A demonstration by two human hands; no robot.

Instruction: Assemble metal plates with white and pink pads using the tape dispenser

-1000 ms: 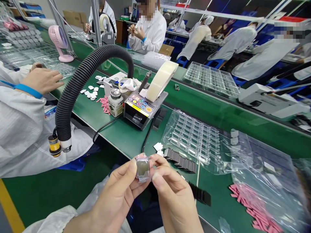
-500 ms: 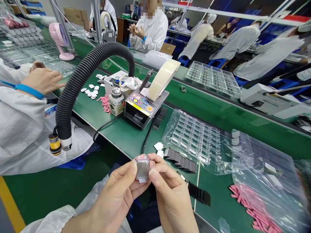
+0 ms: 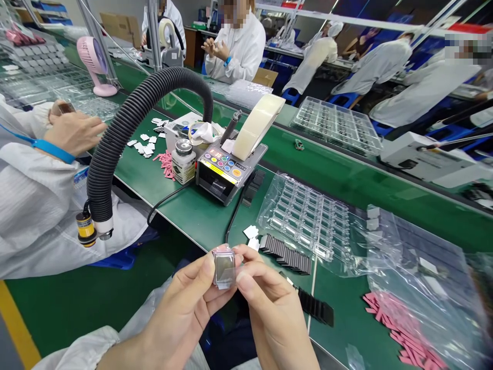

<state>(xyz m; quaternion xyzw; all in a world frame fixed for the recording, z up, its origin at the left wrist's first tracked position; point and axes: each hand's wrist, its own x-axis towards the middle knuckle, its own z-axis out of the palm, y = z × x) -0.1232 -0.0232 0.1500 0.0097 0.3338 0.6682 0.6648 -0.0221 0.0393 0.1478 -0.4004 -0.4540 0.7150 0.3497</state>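
A small square clear plastic part with a grey panel in it (image 3: 224, 270) is held up in front of me, above the bench's near edge. My left hand (image 3: 183, 298) grips its left side, thumb on the front edge and fingers behind it. My right hand (image 3: 269, 295) is closed at the part's right edge, with thumb and forefinger pinched there; a piece of clear film seems to lie near the thumb tip. Just beyond my hands are a row of thin grey plates (image 3: 287, 254), a row of dark plates (image 3: 316, 307) and some white pieces (image 3: 252, 236).
Farther back, a tape dispenser (image 3: 221, 180) stands beside a bottle (image 3: 183, 167). A black hose (image 3: 150, 97) arches at left, near a co-worker's hand (image 3: 75, 131). A clear tray (image 3: 311, 216), plastic bags (image 3: 431, 272) and pink strips (image 3: 404, 334) cover the right side.
The plastic part has shifted slightly left and turned a little in my hands. The co-worker's hand at left has moved slightly. The rest looks unchanged.
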